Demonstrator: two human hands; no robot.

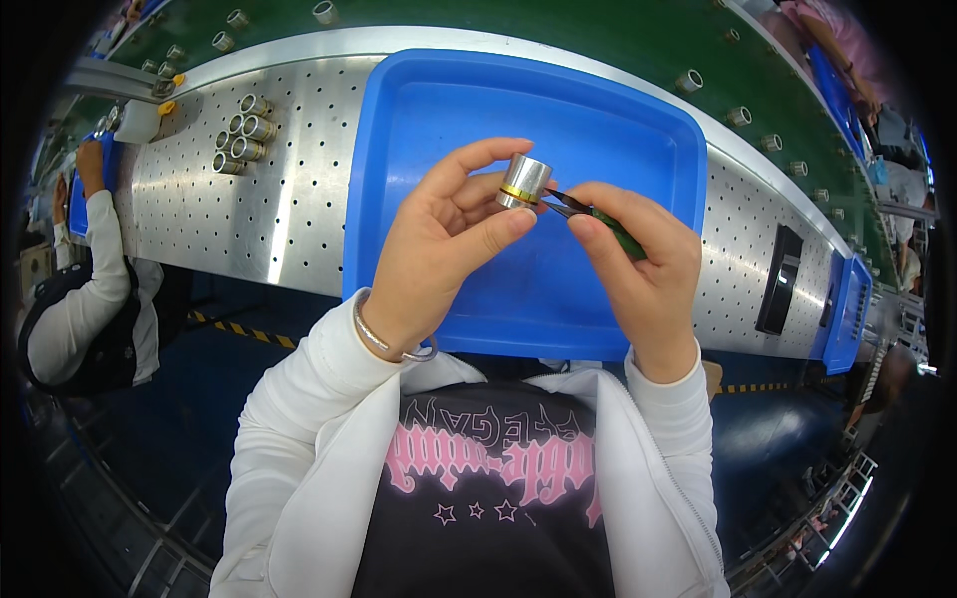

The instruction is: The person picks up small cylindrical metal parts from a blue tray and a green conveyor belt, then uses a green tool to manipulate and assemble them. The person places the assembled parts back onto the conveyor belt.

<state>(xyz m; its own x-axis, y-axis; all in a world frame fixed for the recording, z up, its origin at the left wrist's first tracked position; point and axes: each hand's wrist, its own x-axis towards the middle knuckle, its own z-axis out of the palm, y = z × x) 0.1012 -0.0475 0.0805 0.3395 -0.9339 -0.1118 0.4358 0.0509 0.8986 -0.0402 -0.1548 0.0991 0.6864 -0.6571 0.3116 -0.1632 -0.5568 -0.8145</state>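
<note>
My left hand [439, 229] grips a short silvery metal cylinder [529, 173] with a yellow band round its lower part, between forefinger and thumb. In my right hand [648, 264] is a pair of tweezers [618, 233] with dark tips and green on its handles. The tweezers' tips reach the cylinder's right side beside the yellow band; whether they touch it I cannot tell. Both hands are above a large blue plastic tray [528, 299], where no loose parts show.
On the perforated metal bench [309, 149], several similar cylinders [244, 140] stand grouped at left. A black flat object [781, 279] lies at right. Behind the tray runs a green conveyor [598, 30] carrying spaced cylinders. A co-worker's white-sleeved arm [105, 244] is at far left.
</note>
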